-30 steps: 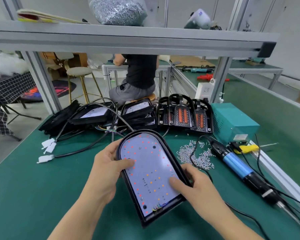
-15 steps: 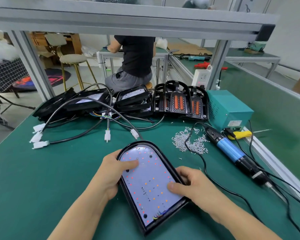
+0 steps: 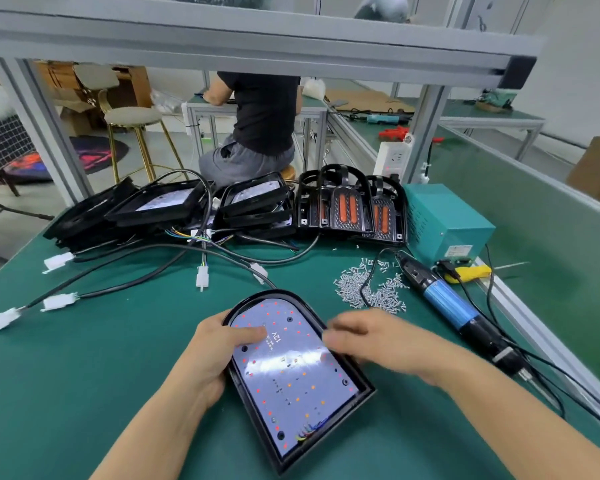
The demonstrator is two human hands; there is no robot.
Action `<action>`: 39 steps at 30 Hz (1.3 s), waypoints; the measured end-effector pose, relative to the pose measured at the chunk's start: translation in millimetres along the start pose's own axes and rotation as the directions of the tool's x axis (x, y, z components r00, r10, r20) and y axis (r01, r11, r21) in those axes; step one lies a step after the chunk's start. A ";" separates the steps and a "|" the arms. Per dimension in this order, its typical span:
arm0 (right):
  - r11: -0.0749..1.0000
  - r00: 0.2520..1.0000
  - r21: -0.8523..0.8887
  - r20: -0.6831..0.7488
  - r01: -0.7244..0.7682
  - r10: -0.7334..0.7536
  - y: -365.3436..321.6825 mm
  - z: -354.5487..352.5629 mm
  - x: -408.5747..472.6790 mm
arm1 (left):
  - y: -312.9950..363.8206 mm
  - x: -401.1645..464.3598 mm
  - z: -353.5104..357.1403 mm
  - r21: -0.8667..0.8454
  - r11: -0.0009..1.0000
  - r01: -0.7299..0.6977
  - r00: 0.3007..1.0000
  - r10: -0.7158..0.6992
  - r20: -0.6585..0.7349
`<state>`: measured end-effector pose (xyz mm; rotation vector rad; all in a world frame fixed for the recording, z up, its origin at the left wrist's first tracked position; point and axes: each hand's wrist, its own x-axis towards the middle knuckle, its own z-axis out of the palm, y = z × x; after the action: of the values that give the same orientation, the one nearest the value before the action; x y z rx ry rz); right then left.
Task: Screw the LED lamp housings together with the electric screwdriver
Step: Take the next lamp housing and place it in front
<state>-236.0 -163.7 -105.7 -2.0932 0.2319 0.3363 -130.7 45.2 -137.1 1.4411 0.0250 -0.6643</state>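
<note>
Your left hand (image 3: 212,355) grips the black arched LED lamp housing (image 3: 291,375) on the green-matted desk (image 3: 84,375), thumb pressing its board. Your blurred right hand (image 3: 378,341) hovers over its right edge, fingers loosely apart. Silver loose screws (image 3: 368,289) lie beside the blue electric screwdriver (image 3: 447,303).

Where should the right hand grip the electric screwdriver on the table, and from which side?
Grip the blue barrel of the screwdriver from above. It lies flat, right of the screws, tip toward the near right, and the right hand is nearest. Avoid the cable end.

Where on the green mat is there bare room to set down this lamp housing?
Free: the mat left of the left hand, below the white connectors. Crowded: the back row of stacked housings, and the right side with the screw pile and electric screwdriver.
</note>
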 end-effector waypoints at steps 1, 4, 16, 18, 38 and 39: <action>1.000 0.996 -0.016 -0.089 0.003 -0.004 -5.1 -7.9 7.8 | 0.2 1.7 -0.2 0.003 1.000 -0.001 1.000 0.001 0.004; 0.982 0.918 -0.186 -0.396 -0.036 -0.041 -20.0 -35.2 37.4 | 2.0 5.4 -1.2 0.007 1.000 0.015 1.000 -0.015 0.023; 0.873 0.715 -0.189 -0.661 -0.450 0.226 -34.4 -82.8 157.2 | 2.5 9.7 -4.0 -0.134 0.985 0.108 0.992 -0.099 0.073; 0.881 0.692 -0.175 -0.691 -0.439 0.207 -32.5 -81.0 163.0 | 2.1 9.9 -4.9 -0.136 0.984 0.117 0.991 -0.107 0.079; 0.973 0.820 -0.190 -0.530 0.131 -0.214 -22.3 18.3 -42.5 | 0.6 -3.8 -3.8 -0.432 0.886 0.167 0.985 -0.135 0.104; 0.966 0.816 -0.225 -0.529 0.127 -0.231 -22.3 26.7 -48.9 | 0.7 -4.5 -3.5 -0.440 0.882 0.168 0.985 -0.130 0.114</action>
<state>-279.4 -127.8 -84.9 -2.3311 0.3494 -0.3944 -132.8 50.2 -135.3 0.9692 0.2157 -0.7849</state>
